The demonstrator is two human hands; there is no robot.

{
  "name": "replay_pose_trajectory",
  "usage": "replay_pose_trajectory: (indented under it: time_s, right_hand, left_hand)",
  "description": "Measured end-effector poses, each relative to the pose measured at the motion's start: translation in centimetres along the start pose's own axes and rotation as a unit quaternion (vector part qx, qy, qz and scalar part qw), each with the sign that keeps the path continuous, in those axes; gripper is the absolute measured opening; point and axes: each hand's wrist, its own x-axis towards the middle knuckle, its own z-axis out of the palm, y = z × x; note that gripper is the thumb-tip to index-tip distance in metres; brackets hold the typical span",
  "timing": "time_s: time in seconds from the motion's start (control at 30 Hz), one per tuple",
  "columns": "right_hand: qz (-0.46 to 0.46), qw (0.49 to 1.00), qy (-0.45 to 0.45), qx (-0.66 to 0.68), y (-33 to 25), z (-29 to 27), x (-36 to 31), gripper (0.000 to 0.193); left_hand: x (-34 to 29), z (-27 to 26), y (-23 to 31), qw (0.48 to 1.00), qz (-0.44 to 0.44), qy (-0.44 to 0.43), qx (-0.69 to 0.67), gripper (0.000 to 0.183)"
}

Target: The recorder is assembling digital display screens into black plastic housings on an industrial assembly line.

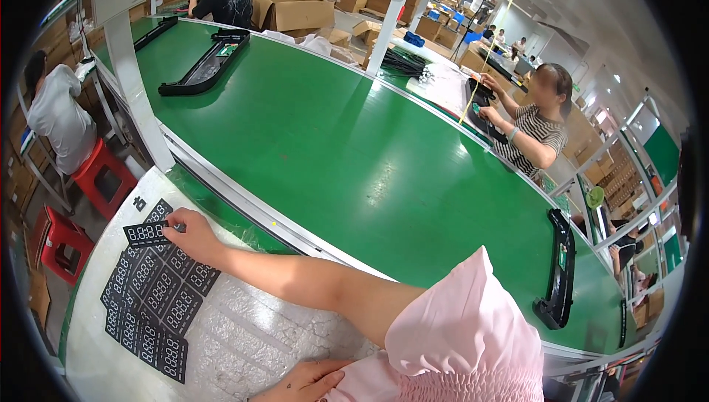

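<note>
Head view, only one here: right hand (196,236) is over the far end of the panel layout, thumb and fingers pinched on one black panel (145,235) with white digit shapes, near the far edge of the white table (244,335). Left hand (309,381) is low in view by the pink sleeve, cut off by the lower edge — cannot tell whether it holds anything; no panel shows in the part that is visible. The other panels (159,295) lie face up in slanting, close-set rows on the table, some seeming to overlap; a small black piece (139,203) sits apart just beyond them. Progress, judging by the layout: a good batch is set out, one panel is in the fingers and not yet put down, so handling looks partway; how many are left, or whether the rows are complete, can't be told. On the green belt (310,136), a far housing (203,70) and a near housing (559,295) each show a small green board; whether either has a panel fitted is too small to read. Both are well apart from the right hand, so no joining of panel to housing shows at this point. Across the belt a co-worker (543,125) in a striped top handles a black part (484,110) — separate work, not touching these panels.
</note>
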Motion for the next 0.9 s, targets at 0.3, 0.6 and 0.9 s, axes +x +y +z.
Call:
replay_pose_trajectory:
  time_s: [0.3, 0.6, 0.9]
  right_hand:
    - [0.005, 1.000, -0.005, -0.002, 0.4, 0.1, 0.1, 0.021]
    - [-0.001, 1.000, -0.002, -0.003, 0.5, 0.0, 0.2, 0.021]
    - [0.016, 1.000, -0.007, 0.012, 0.9, 0.3, 0.2, 0.021]
  left_hand:
    - [0.5, -0.1, -0.5, 0.989, 0.146, -0.035, -0.004, 0.056]
    - [0.3, -0.6, -0.6, 0.994, 0.090, -0.067, 0.002, 0.064]
    - [0.2, -0.7, -0.8, 0.993, 0.081, -0.082, 0.015, 0.064]
